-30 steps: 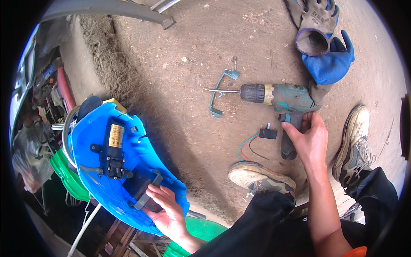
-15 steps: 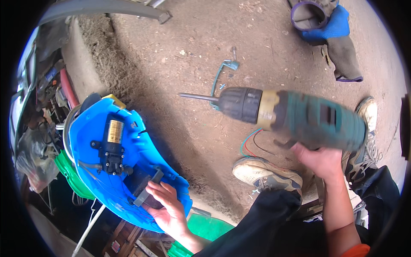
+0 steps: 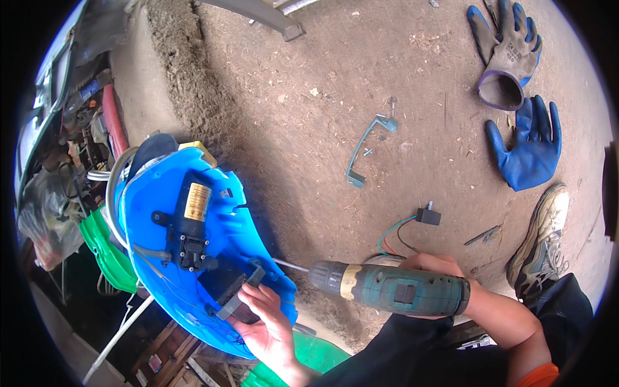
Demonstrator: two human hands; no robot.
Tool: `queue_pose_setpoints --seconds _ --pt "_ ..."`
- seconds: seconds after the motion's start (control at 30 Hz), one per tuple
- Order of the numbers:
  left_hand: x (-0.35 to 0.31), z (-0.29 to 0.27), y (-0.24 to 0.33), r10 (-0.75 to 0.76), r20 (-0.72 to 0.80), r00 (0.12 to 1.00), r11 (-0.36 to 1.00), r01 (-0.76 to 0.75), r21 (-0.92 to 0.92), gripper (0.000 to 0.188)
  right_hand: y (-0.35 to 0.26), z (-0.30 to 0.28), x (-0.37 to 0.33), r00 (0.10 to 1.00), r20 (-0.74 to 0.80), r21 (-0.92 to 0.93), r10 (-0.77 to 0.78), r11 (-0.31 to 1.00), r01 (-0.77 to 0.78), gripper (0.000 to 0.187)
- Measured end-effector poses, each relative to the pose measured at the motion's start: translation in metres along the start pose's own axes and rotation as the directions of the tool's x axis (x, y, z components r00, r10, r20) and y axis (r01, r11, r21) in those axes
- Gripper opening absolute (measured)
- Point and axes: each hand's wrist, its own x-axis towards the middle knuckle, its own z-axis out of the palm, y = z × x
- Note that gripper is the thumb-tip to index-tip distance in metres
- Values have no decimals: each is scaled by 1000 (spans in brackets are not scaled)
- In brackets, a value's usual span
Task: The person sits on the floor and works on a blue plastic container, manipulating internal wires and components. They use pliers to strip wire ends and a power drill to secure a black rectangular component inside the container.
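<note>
Blue shell (image 3: 238, 226) hasn't budged, but your drill (image 3: 387, 290)'s off the floor (image 3: 303, 168) now, right hand (image 3: 438, 264)'s fingers wrapped round it, left hand (image 3: 269, 326)'s gripping the grey bracket (image 3: 232, 306) inside the shell, so the bit (image 3: 290, 264)'s finally close, by the rim.

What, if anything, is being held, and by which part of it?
The right hand holds the drill, apparently by its handle, hidden underneath. The left hand touches the grey bracket near its middle; whether it grips cannot be told.
</note>
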Motion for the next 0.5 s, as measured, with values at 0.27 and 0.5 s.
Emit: queue_pose_setpoints --seconds 0.27,0.5 --pt "-2 -3 -1 -67 54 996 998 66 15 72 1 24 1 997 4 74 73 995 -73 50" --pt "-2 -3 1 -61 63 996 998 60 18 72 4 36 1 997 1 29 81 996 -81 47"
